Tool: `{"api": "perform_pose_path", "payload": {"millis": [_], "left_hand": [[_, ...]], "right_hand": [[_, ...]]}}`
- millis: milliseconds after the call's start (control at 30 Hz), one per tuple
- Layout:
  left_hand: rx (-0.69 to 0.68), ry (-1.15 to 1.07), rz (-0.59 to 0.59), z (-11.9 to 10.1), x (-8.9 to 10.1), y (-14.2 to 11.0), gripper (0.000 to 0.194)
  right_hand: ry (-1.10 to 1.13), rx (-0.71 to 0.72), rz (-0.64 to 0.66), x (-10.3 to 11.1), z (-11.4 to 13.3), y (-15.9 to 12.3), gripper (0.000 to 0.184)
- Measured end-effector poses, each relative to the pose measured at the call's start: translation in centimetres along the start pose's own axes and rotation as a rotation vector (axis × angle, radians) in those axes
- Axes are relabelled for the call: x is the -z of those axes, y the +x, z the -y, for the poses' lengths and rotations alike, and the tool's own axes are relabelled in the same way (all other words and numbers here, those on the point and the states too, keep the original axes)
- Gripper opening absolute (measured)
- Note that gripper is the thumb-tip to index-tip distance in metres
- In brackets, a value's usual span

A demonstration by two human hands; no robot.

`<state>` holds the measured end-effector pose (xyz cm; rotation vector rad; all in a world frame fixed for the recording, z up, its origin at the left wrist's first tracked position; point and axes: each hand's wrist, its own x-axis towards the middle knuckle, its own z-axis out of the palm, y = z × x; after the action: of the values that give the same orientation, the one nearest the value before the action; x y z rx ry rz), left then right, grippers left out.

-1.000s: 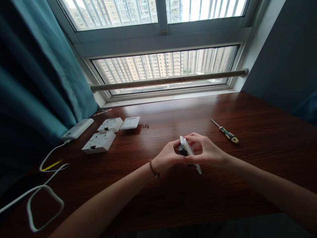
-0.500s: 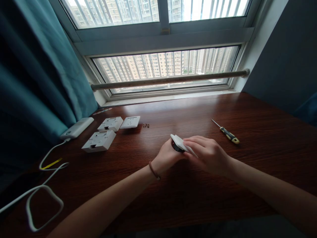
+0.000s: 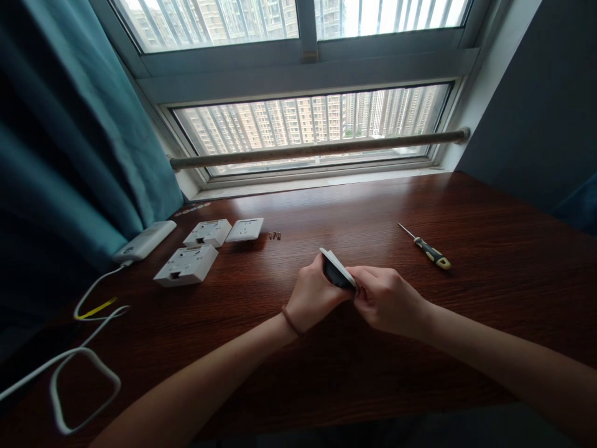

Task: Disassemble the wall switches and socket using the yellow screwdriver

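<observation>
My left hand [image 3: 313, 292] is closed around a wall socket [image 3: 339, 272], seen edge-on as a white face plate with a black back, tilted above the table. The thumb and fingers of my right hand [image 3: 389, 298] pinch its lower right edge. The front of the plate is turned away from clear view. A second white wall socket [image 3: 245, 229] lies flat farther back on the left, with several small screws [image 3: 275, 236] beside it.
Two white mounting boxes [image 3: 186, 266] sit at the left, near a white power strip [image 3: 145, 241] with a looping cable [image 3: 84, 351]. A screwdriver [image 3: 433, 254] lies at the right on the wooden table [image 3: 280, 386]. A curtain [image 3: 116, 124] hangs at the left.
My right hand has slid down from across the white plate to its lower right edge, its fingers now curled in. More of the black back shows. The things on the table stay put.
</observation>
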<state>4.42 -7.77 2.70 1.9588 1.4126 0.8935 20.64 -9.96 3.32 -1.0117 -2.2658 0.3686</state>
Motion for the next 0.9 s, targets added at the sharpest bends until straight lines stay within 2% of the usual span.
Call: {"api": "perform_pose_path", "payload": {"millis": [367, 567, 900], "left_hand": [[0.0, -0.02, 0.015, 0.4, 0.0, 0.2, 0.034], [0.005, -0.046, 0.028, 0.2, -0.4, 0.1, 0.032], [-0.034, 0.01, 0.012, 0.0, -0.9, -0.2, 0.032]], "right_hand": [[0.012, 0.002, 0.038, 0.1, -0.3, 0.4, 0.02], [-0.051, -0.05, -0.016, -0.7, -0.4, 0.0, 0.025], [-0.118, -0.072, -0.114, -1.1, -0.6, -0.2, 0.02]]}}
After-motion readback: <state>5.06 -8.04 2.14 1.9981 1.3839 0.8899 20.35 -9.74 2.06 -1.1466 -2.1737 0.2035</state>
